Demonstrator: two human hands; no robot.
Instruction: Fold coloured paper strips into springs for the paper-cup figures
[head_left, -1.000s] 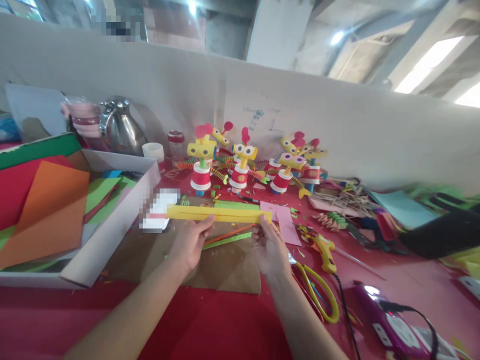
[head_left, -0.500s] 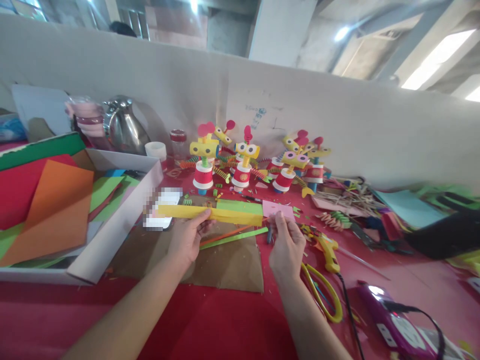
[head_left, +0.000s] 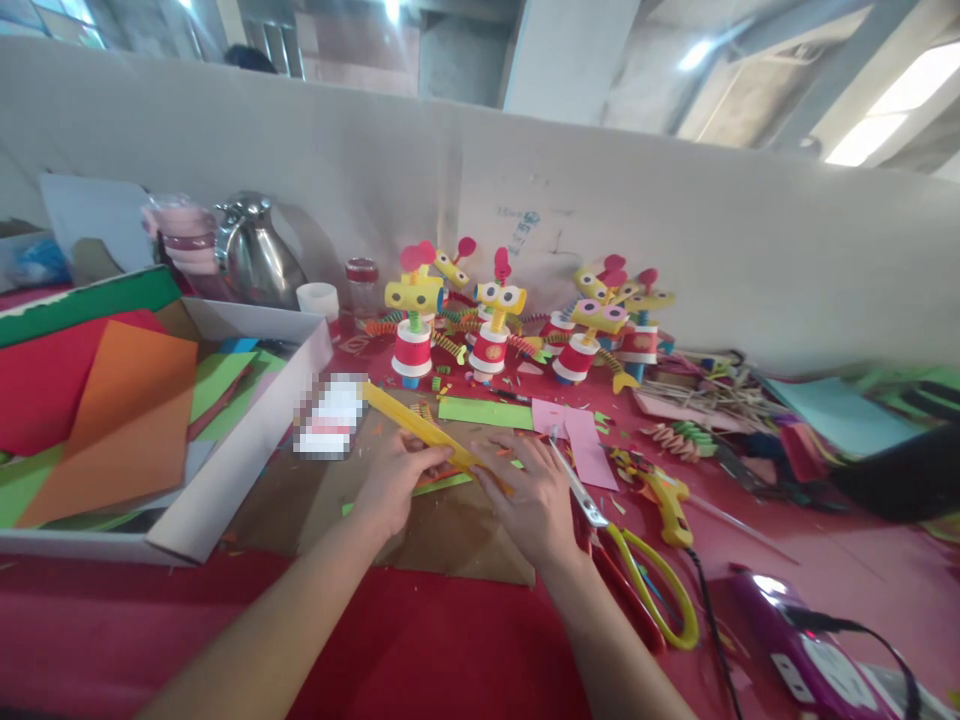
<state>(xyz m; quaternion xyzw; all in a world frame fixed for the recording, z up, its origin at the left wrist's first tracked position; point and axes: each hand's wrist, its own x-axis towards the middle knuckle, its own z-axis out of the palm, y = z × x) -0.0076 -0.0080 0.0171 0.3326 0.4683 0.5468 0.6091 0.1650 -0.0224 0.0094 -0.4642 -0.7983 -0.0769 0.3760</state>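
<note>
A yellow paper strip slants down from the phone's edge to my hands, looking narrow, as if folded lengthwise. My left hand pinches it near its middle, thumb along the near side. Farther down, my right hand has its fingers over the strip's lower end, which is partly covered. Both hands are above a brown cardboard sheet. Beside my right hand lie scissors with yellow and red handles, blades toward the pink paper pieces. A green paper strip lies beyond the hands.
An open white box of coloured paper stands left, near a blurred-out phone. Several paper-cup robot figures line the back. A yellow glue gun, its cord and a purple device lie right. A steel jug stands behind.
My right hand has moved left from the pink paper onto the yellow strip. The strip has turned from level to slanting and looks narrower. More of the scissors and pink paper now shows.
</note>
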